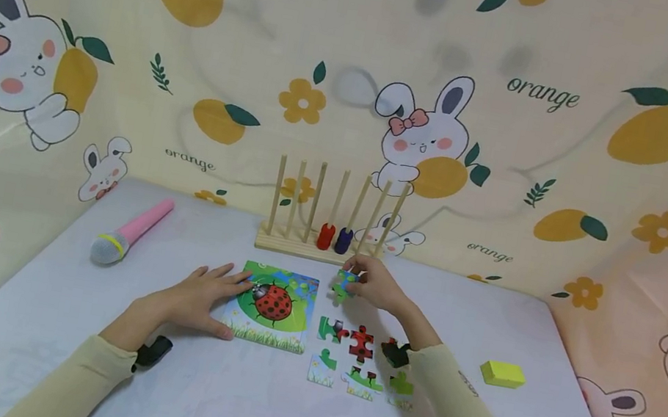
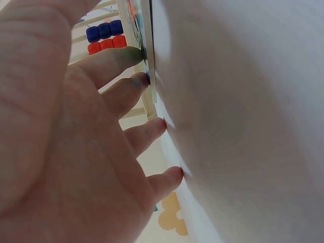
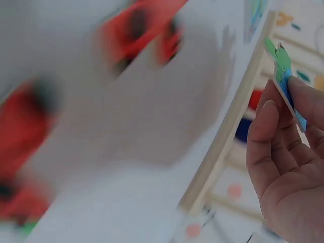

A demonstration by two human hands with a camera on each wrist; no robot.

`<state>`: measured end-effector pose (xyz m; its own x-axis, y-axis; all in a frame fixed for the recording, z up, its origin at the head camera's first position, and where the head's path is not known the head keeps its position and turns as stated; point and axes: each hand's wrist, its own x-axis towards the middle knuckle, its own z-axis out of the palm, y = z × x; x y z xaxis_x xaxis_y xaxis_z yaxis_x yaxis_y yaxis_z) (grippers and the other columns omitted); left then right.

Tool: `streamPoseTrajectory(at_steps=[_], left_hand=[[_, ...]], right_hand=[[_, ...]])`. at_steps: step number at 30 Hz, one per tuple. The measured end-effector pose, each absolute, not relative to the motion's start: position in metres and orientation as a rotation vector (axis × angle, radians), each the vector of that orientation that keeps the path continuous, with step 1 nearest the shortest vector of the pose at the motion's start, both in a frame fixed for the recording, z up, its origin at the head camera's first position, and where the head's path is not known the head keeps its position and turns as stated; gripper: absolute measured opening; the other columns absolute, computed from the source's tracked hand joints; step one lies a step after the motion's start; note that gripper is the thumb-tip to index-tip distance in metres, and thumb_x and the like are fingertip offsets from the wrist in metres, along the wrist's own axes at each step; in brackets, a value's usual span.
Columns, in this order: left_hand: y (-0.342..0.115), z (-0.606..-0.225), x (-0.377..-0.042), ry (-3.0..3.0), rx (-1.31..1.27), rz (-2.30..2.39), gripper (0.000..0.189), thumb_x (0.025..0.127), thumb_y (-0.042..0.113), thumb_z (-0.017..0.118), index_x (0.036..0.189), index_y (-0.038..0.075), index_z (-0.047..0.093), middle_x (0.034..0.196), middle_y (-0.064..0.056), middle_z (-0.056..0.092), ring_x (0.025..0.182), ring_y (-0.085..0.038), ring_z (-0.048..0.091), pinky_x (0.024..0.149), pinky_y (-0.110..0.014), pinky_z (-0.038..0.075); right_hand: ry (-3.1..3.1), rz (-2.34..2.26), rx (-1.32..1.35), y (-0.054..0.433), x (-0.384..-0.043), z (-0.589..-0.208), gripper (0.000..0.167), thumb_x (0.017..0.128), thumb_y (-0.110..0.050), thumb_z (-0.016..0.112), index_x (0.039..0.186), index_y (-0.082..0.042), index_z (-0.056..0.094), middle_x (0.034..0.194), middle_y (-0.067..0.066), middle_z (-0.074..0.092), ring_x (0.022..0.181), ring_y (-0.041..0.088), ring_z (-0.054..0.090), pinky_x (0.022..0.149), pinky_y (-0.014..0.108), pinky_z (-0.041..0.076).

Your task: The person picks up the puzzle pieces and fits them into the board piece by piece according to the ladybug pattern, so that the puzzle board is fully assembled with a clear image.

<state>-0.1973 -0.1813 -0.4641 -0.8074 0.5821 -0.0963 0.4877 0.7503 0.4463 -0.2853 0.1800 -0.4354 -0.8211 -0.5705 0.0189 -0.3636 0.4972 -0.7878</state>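
Aloft, the right hand [image 1: 380,287] pinches a puzzle piece [image 1: 344,282].

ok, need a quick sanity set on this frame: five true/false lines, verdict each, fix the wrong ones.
1. The right hand pinches a puzzle piece. True.
2. The left hand grips the microphone. False: its fingertips touch the edge of the ladybug picture; the microphone lies on the table.
3. Loose pieces lie to the right of the ladybug picture. True.
4. The yellow block lies to the left of the ladybug picture. False: it lies to the right, past the loose pieces.
5. The wooden rack has red beads and dark blue beads on neighbouring rods. True.
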Motion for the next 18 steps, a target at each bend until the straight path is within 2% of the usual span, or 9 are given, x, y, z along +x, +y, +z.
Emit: streamPoseTrajectory(at_steps=[6,13,18], left_hand=[[-0.181,-0.466,-0.198,2.727,0.845,0.601,0.095,0.079,0.056,0.078,0.153,0.009,0.041,0.161,-0.013,0.029,0.148,-0.046,0.015,0.110,-0.074,0.012],[-0.180,-0.464,-0.198,2.723,0.829,0.600,0.095,0.079,0.055,0.079,0.152,0.008,0.041,0.162,-0.012,0.028,0.148,-0.045,0.014,0.110,-0.074,0.012],[-0.181,-0.464,-0.197,2.724,0.821,0.599,0.095,0.079,0.054,0.079,0.152,0.009,0.041,0.162,-0.012,0.029,0.148,-0.046,0.014,0.110,-0.074,0.011]], right_hand=[[2.493,-1.142,-0.862,0.141,-0.288,-0.439,0.023,0.085,0.013,0.067,0.106,0.006,0.059,0.093,0.017,0.058,0.065,0.014,0.048,0.060,0.025,0.045],[2.524,-1.045,-0.885,0.112,-0.282,-0.443,0.027,0.083,0.012,0.070,0.107,0.004,0.061,0.093,0.016,0.060,0.068,0.014,0.050,0.064,0.024,0.044],[2.618,-0.915,-0.831,0.102,-0.279,-0.443,0.029,0.082,0.005,0.076,0.106,-0.004,0.062,0.093,0.011,0.062,0.075,0.017,0.054,0.068,0.030,0.047]])
